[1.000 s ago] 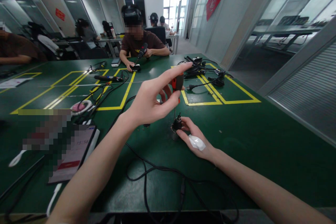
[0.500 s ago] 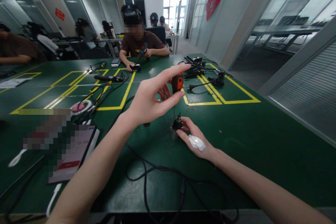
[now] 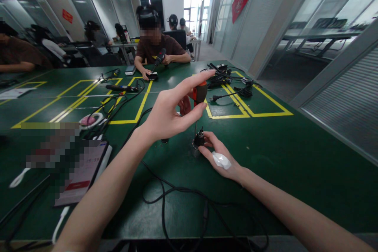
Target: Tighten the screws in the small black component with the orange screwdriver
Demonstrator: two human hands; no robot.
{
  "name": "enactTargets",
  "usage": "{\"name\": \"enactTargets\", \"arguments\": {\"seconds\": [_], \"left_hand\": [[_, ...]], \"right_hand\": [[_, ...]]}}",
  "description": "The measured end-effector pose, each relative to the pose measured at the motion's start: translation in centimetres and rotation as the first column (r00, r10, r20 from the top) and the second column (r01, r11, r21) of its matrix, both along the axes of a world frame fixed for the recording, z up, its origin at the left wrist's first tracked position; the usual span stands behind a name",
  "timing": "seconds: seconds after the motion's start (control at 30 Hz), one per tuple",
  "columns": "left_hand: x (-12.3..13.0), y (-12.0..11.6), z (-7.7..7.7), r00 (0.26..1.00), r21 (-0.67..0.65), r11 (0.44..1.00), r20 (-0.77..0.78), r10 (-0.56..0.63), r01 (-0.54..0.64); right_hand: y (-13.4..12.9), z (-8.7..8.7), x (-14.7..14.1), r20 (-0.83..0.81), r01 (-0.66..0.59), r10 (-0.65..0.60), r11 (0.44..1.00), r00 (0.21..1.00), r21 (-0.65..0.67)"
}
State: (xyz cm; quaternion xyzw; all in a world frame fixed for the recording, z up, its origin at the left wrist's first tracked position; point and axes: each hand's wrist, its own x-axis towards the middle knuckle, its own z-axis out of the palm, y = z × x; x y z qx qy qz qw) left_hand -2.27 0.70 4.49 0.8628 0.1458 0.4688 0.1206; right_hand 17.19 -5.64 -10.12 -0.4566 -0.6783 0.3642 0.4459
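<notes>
My left hand (image 3: 174, 106) is closed around the black and orange handle of a screwdriver (image 3: 201, 93), its index finger laid over the top. The thin shaft points down to the rim of a small black part with a stepped, pointed top and a metal base (image 3: 199, 138). Fingers and thumb of my right hand (image 3: 218, 151) pinch that part from the right, keeping it upright on the table. A white patch covers the back of this hand near the thumb. Behind my left wrist, a small dark piece (image 3: 164, 140) lies on the table, partly hidden.
Black cables (image 3: 177, 191) loop across the green table (image 3: 283, 173) in front of me. A phone (image 3: 82, 173) lies at left beside a white cable. Several tangled plugs and cords (image 3: 221, 75) sit at the back right. Opposite, a person (image 3: 161, 47) holds an electric screwdriver.
The screwdriver handle has turned between my left fingers, showing a different side. Both hands stay in almost the same place, and the black part stays put.
</notes>
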Motion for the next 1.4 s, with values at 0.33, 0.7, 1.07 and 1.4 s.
{"name": "enactTargets", "arguments": {"seconds": [0.33, 0.7, 1.07, 1.4], "left_hand": [[-0.14, -0.17, 0.18, 0.999, -0.013, 0.999, -0.037, -0.033, 0.032], [-0.11, 0.30, -0.10, 0.999, 0.025, 0.999, -0.011, 0.035, -0.034], [-0.14, -0.10, 0.12, 1.000, -0.015, 1.000, -0.013, -0.006, 0.006], [-0.03, -0.11, 0.12, 1.000, 0.001, 1.000, -0.019, -0.010, 0.010]], "right_hand": [[-0.09, 0.36, -0.04, -0.004, -0.015, 0.015, 1.000, 1.000, -0.008], [-0.10, 0.22, 0.02, -0.007, -0.014, 0.013, 1.000, 1.000, -0.022], [0.08, -0.10, 0.02, -0.006, -0.011, 0.011, 1.000, 1.000, -0.004], [0.01, 0.13, -0.02, -0.005, -0.012, 0.012, 1.000, 1.000, -0.002]]}}
